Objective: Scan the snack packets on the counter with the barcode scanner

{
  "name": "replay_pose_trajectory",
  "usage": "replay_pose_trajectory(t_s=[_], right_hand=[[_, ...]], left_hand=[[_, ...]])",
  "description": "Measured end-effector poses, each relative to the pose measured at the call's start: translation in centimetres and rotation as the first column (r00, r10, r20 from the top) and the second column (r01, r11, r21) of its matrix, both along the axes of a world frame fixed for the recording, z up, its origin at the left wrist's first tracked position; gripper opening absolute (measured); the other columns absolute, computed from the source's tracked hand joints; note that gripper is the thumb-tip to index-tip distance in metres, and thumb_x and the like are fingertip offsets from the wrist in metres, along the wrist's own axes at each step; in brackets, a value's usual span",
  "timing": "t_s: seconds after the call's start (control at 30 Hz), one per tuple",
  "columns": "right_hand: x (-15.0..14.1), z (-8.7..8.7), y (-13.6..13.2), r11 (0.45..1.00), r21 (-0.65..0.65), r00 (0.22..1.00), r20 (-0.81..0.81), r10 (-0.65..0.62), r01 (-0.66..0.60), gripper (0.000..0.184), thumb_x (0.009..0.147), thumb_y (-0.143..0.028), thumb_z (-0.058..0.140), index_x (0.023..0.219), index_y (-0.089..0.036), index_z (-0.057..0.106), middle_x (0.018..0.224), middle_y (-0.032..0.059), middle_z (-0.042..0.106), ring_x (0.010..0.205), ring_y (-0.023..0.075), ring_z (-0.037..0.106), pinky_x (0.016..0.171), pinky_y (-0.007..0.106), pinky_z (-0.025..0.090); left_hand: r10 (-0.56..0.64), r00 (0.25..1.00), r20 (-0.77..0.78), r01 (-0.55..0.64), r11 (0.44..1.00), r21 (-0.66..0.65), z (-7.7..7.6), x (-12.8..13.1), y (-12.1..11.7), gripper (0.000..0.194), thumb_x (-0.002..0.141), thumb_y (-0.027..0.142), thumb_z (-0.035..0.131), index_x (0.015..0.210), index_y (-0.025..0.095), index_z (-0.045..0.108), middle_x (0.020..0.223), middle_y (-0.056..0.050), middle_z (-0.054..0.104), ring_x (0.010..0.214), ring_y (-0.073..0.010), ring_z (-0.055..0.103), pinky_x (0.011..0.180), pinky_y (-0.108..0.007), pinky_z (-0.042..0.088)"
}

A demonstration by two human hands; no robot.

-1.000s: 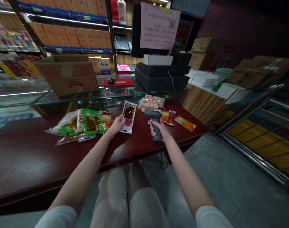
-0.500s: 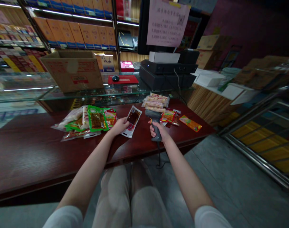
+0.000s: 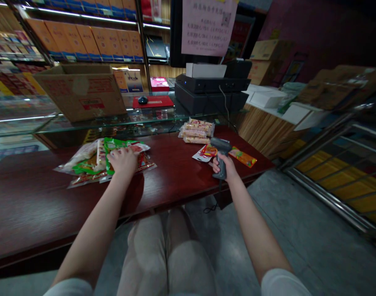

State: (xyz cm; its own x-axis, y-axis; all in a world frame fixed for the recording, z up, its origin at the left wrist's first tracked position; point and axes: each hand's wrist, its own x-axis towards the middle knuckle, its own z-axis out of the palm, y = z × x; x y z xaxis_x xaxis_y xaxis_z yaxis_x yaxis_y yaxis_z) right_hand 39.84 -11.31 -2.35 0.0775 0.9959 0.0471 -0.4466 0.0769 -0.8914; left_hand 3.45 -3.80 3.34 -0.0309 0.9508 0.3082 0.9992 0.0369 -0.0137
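My left hand (image 3: 124,160) rests over a pile of plastic snack packets, its fingers spread across a green packet (image 3: 109,161). White and pinkish packs (image 3: 88,151) lie at the pile's left side. A handheld barcode scanner (image 3: 220,158) is upright in my right hand (image 3: 227,167), fingers wrapped round its grey handle and its head pointing left. Just left of and behind the scanner, a red and white packet (image 3: 203,152) lies on the dark red table (image 3: 169,176). An orange packet (image 3: 243,157) lies to its right.
Clear-wrapped pale bars (image 3: 196,130) are stacked at the table's back edge. Behind stand a glass counter, an open cardboard box (image 3: 83,92), a mouse (image 3: 142,100) and a black till (image 3: 206,96). A metal railing (image 3: 336,197) runs along the right. The scanner's cable hangs below the table edge.
My left hand has let go of the white packet with dark contents and moved left onto the pile. My right hand has carried the scanner to the right.
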Motion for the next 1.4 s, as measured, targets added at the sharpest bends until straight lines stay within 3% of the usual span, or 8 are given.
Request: replay_pose_trajectory(t_s=[0.13,0.3,0.43,0.57,0.8,0.93,1.13,1.4], right_hand=[[2.6,-0.1,0.0,0.999,-0.006,0.999,0.016,-0.039,0.039,0.031,0.074,-0.042,0.071,0.089,-0.021,0.054,0.054,-0.0084,0.050,0.034,0.0061,0.040,0.034,0.020,0.035],[5.1,-0.5,-0.2,0.996,-0.046,0.996,0.057,-0.071,0.074,0.034,0.072,-0.041,0.072,0.097,-0.020,0.059,0.054,-0.0085,0.051,0.034,0.0065,0.041,0.035,0.021,0.036],[6.1,-0.7,-0.7,0.996,-0.050,0.996,0.053,-0.078,0.080,0.036,0.072,-0.043,0.072,0.097,-0.020,0.059,0.054,-0.0090,0.049,0.034,0.0061,0.040,0.035,0.020,0.035],[6.3,-0.8,-1.0,0.997,-0.041,0.997,0.045,-0.061,0.063,0.033,0.076,-0.042,0.069,0.098,-0.021,0.057,0.054,-0.0090,0.049,0.034,0.0062,0.040,0.035,0.020,0.035],[6.2,-0.8,-1.1,0.997,-0.042,0.998,0.009,-0.067,0.067,0.036,0.072,-0.043,0.072,0.096,-0.020,0.058,0.054,-0.0086,0.050,0.034,0.0057,0.039,0.035,0.020,0.035],[6.1,-0.8,-1.1,0.997,-0.039,0.998,0.015,-0.066,0.067,0.037,0.072,-0.044,0.072,0.097,-0.019,0.059,0.053,-0.0081,0.049,0.034,0.0060,0.039,0.035,0.021,0.035],[6.1,-0.7,-0.9,0.997,-0.048,0.998,0.014,-0.054,0.054,0.035,0.071,-0.042,0.072,0.095,-0.019,0.060,0.053,-0.0082,0.049,0.035,0.0059,0.038,0.035,0.020,0.034],[6.0,-0.6,-0.9,0.996,-0.064,0.998,0.016,-0.065,0.066,0.033,0.074,-0.042,0.070,0.095,-0.020,0.058,0.053,-0.0082,0.049,0.035,0.0063,0.039,0.036,0.021,0.035]], left_hand=[[0.028,0.997,-0.070,-0.030,0.999,-0.035,-2.2,-0.4,0.5,0.070,0.089,0.053,0.045,0.129,-0.003,0.057,0.134,-0.034,0.053,0.128,-0.0496,0.042,0.105,-0.064,0.026],[-0.004,1.000,0.029,0.002,0.999,0.041,-2.1,1.3,0.3,0.058,0.089,0.032,0.045,0.134,-0.003,0.053,0.144,-0.033,0.044,0.141,-0.0488,0.027,0.109,-0.073,0.009],[-0.274,0.961,0.038,0.269,0.958,0.103,-1.3,6.7,-0.5,0.048,0.089,0.015,0.034,0.129,0.003,0.057,0.145,-0.025,0.047,0.146,-0.0379,0.025,0.115,-0.067,0.004],[-0.548,0.832,0.083,0.553,0.831,-0.064,-1.3,14.4,-0.9,0.045,0.095,0.039,0.042,0.125,0.010,0.059,0.134,-0.019,0.058,0.128,-0.0336,0.051,0.114,-0.054,0.026],[-0.604,0.756,0.251,0.652,0.727,-0.216,-3.6,22.8,-0.4,0.084,0.080,0.071,0.055,0.132,0.004,0.054,0.131,-0.026,0.056,0.121,-0.0406,0.050,0.096,-0.050,0.042],[-0.657,0.718,0.228,0.693,0.704,-0.154,-4.2,22.4,0.5,0.059,0.094,0.055,0.044,0.115,0.006,0.066,0.120,-0.024,0.062,0.118,-0.0363,0.053,0.096,-0.046,0.043],[-0.738,0.589,0.329,0.807,0.562,-0.182,-3.4,18.5,2.0,0.041,0.098,0.043,0.040,0.102,0.016,0.070,0.111,-0.014,0.070,0.101,-0.0253,0.066,0.085,-0.031,0.046],[-0.545,0.444,0.712,0.717,0.692,0.082,-2.9,15.9,3.5,0.037,0.094,0.034,0.042,0.065,0.017,0.056,0.062,-0.003,0.060,0.062,-0.0150,0.055,0.066,-0.026,0.041]])
